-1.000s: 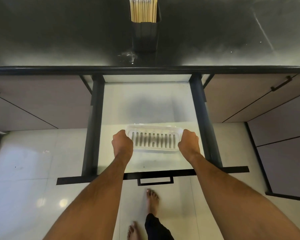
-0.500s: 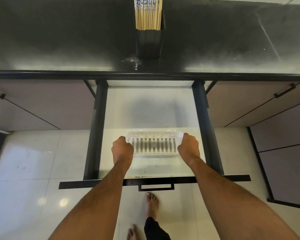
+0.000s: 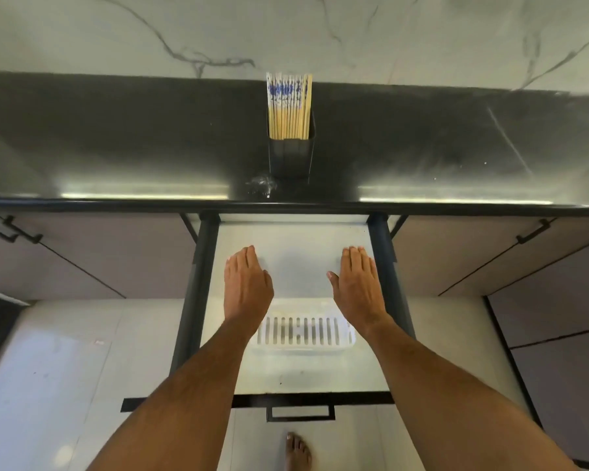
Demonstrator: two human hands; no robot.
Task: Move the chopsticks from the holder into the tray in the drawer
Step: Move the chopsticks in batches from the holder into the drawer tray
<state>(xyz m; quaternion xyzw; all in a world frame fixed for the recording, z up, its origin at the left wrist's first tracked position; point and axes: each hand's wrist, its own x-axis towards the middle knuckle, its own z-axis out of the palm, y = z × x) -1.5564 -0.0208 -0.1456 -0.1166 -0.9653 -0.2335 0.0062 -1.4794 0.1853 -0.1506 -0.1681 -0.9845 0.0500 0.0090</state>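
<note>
Hands (image 3: 248, 283) now apparently off tray (image 3: 303, 331).

We see a dark, glossy countertop (image 3: 116, 147) backed by a white marble-veined wall (image 3: 388, 35). Below its front edge, grey cabinet doors (image 3: 99, 253) carry black handles (image 3: 532, 231). A bare foot (image 3: 298, 452) stands on the pale tiled floor (image 3: 65, 351).

drawer (image 3: 296, 263) pulled open, white slotted tray (image 3: 303, 331) sitting inside | left hand (image 3: 247, 287) and right hand (image 3: 357, 287) flat, fingers straight, above it, holding nothing | chopsticks (image 3: 289, 107) upright in black holder (image 3: 291, 158) on the counter (image 3: 116, 147)
</note>
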